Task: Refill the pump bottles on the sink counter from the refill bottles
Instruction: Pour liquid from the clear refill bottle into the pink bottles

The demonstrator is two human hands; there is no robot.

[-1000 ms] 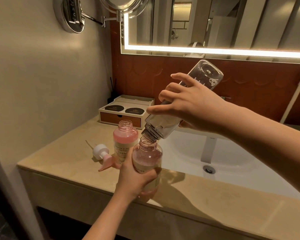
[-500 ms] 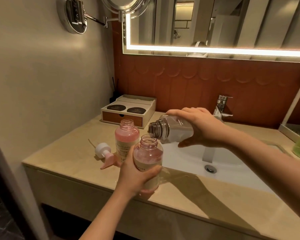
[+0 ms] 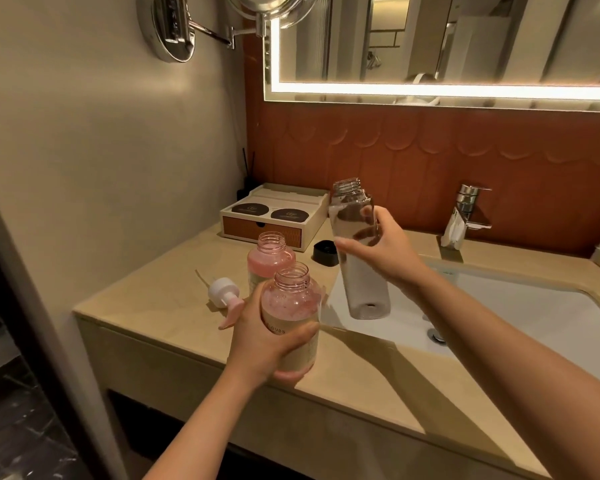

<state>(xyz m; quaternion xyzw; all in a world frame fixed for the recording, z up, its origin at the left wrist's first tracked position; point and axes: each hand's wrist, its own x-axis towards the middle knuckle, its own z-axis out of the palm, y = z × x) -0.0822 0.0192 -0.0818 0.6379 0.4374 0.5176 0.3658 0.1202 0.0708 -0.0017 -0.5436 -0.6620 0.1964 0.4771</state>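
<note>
Pump head [image 3: 223, 292] lies on counter [image 3: 146, 299], far left. Left hand [image 3: 257, 344] wraps around the uncapped pink pump bottle [image 3: 290, 303] near counter front. Just right of it, right hand [image 3: 381, 251] grips clear refill bottle [image 3: 368, 292] mid-body, upright, mouth up, over sink [image 3: 516, 306] edge.

Warm, dim light fills the room. The lit white strip [image 3: 430, 89] edging the rectangular wall mirror [image 3: 465, 39] burns out to pure white. Long, hard-edged arm shadows lie across the beige stone counter [image 3: 153, 306]. The round chrome wall mount [image 3: 172, 29] glints. The lower left falls to black, and straight lines bow at the edges.
</note>
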